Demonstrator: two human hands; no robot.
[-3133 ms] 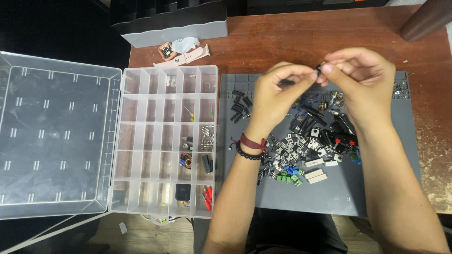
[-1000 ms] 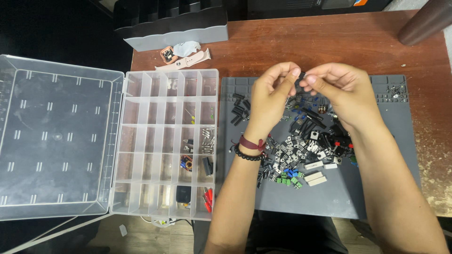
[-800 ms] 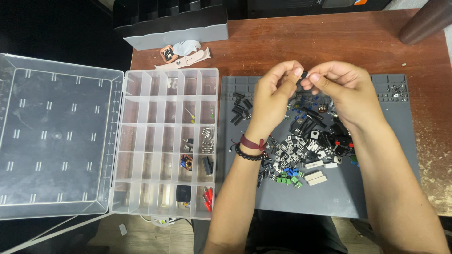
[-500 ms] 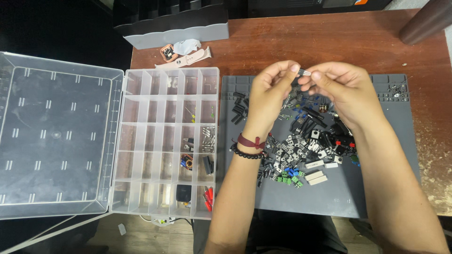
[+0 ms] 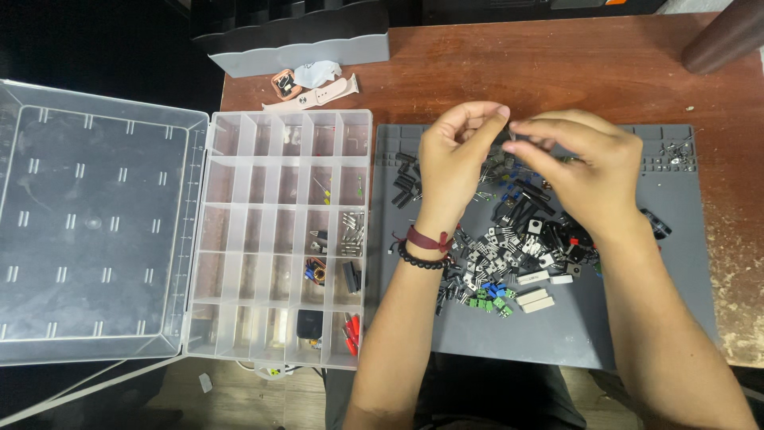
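My left hand and my right hand meet fingertip to fingertip above the grey work mat. Between the pinched fingers sits a tiny dark electronic part, too small to make out. Under the hands lies a heap of small components: black transistors, white blocks, blue and green terminal pieces. My left wrist wears a maroon band and a black bead bracelet. To the left stands the clear compartment box, its lid folded open flat.
A few box compartments hold screws, red pieces, a copper coil and black parts. A smartwatch with a pale strap lies behind the box, in front of a grey tray. A dark round leg stands at the far right.
Both hands have shifted slightly left and up, staying together with fingertips pinched on the tiny part. The box and the parts heap stay put.
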